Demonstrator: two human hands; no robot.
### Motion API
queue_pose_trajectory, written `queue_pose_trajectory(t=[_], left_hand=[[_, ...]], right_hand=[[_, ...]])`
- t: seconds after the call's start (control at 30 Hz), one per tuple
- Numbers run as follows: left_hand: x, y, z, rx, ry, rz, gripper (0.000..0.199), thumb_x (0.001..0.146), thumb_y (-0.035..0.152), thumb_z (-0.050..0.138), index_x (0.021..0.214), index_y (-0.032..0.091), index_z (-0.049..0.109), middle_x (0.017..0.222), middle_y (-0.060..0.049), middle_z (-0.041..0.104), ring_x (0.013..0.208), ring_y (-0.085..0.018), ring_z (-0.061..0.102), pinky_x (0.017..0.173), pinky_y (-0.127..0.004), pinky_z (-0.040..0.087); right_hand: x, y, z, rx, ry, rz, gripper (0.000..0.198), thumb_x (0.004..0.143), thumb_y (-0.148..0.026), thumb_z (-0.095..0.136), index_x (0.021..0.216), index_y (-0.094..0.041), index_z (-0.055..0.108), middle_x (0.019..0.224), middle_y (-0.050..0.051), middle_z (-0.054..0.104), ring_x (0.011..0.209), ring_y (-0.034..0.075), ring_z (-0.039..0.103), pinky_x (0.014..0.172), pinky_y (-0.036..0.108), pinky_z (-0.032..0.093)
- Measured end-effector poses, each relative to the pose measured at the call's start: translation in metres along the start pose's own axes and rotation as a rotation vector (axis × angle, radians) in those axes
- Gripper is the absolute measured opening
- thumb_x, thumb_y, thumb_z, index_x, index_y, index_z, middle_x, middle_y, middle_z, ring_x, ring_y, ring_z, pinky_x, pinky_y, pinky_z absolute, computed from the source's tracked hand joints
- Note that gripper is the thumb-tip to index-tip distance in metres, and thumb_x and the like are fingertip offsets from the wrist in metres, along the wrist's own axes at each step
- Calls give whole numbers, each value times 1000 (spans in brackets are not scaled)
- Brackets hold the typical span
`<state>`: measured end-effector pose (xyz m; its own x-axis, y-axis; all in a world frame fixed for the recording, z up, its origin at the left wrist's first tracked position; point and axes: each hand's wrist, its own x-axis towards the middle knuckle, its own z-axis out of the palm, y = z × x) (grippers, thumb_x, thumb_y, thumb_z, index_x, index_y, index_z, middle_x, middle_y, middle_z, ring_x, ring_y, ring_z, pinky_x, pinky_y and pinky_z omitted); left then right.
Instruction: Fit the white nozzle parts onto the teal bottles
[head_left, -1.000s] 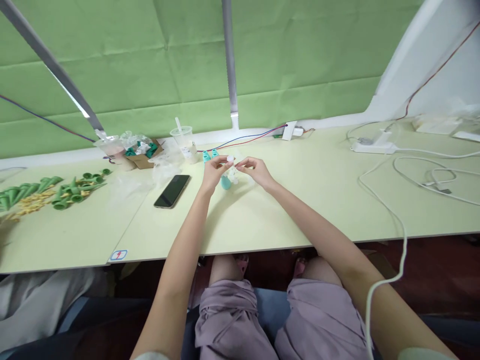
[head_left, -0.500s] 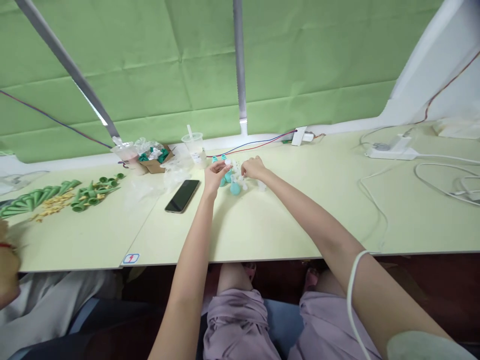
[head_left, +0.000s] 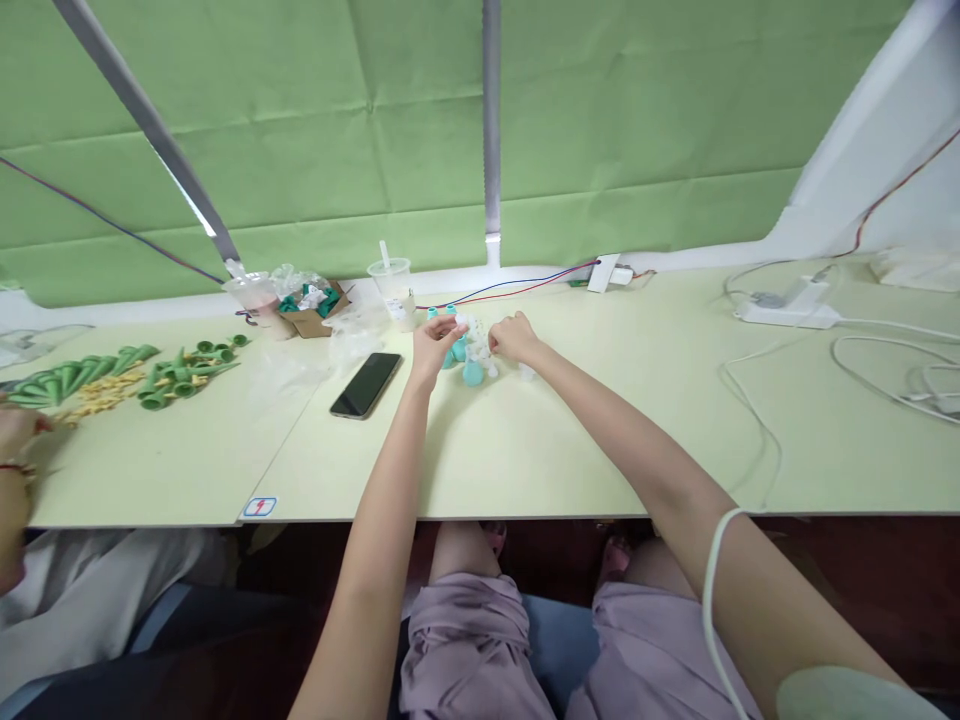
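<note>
Phone (head_left: 367, 386) lies left of centre; at frame centre sit a teal piece (head_left: 472, 373), white bits (head_left: 491, 368), right hand (head_left: 513, 338), fingers curled, grip unclear, and left hand (head_left: 434, 345), pinching a white piece (head_left: 461, 321); cup (head_left: 393, 291) behind.

The white piece (head_left: 461, 321) at the fingertips of the left hand (head_left: 436, 347) is too small to make out, and the curled fingers of the right hand (head_left: 514, 338) hide whether they grip anything. The picture's left edge cuts off a co-worker's hand (head_left: 16, 430); its bottom edge crops the white cable (head_left: 707, 600).
</note>
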<state>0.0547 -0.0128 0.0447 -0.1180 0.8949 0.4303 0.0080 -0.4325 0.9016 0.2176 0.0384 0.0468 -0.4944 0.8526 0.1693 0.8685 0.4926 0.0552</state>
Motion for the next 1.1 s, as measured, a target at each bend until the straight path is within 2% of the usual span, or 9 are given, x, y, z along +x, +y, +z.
queue_pose_trajectory(t=[0.1,0.17,0.33,0.4,0.53,0.67,0.77,1.1], left_hand=[[1,-3,-1,12,-15,17,40,56,41,77,86,16,67,82,-5,69,77,-16,63,75,-32,50],[1,-2,0,49,-27,30,39,57,41,77,85,17,67,82,-5,69,74,-15,62,71,-30,49],[-11,13,16,231,-127,107,33,60,41,75,80,17,70,78,-5,68,63,-12,55,59,-26,42],[-18,19,26,310,-175,149,32,62,43,74,80,17,71,75,-4,68,60,-11,52,57,-26,40],[-26,23,40,382,-236,192,31,65,44,71,81,18,71,73,-3,68,59,-11,51,56,-26,38],[-26,18,41,352,-229,191,30,66,44,70,80,19,72,76,-3,69,61,-12,52,57,-26,38],[-26,16,40,351,-233,185,29,67,45,68,80,19,72,75,-3,69,60,-12,50,56,-27,38],[-27,18,41,448,-175,249,25,67,43,69,77,20,73,72,-3,68,58,-12,49,57,-28,38]], right_hand=[[-7,9,-8,131,124,15,13,77,-20,60,79,-20,73,87,9,71,95,23,57,87,37,31],[-14,16,-15,312,256,50,12,77,-22,60,78,-21,73,86,7,71,95,23,57,85,36,34],[-48,20,-27,1084,480,132,14,70,-31,67,77,-19,71,84,4,72,80,18,61,74,31,44],[-64,15,-28,1274,563,131,19,69,-34,68,81,-20,71,91,4,71,83,17,61,75,30,45],[-86,3,-27,1365,616,158,22,69,-37,67,85,-22,72,94,3,71,84,17,59,75,30,45],[-87,-1,-21,1408,586,159,17,66,-35,70,76,-22,72,83,2,71,77,16,58,73,29,44],[-85,-1,-18,1399,584,194,17,64,-36,71,73,-22,71,82,1,71,70,14,56,70,28,44],[-86,6,-20,1497,437,172,24,61,-40,74,74,-19,71,83,3,71,78,16,61,74,29,45]])
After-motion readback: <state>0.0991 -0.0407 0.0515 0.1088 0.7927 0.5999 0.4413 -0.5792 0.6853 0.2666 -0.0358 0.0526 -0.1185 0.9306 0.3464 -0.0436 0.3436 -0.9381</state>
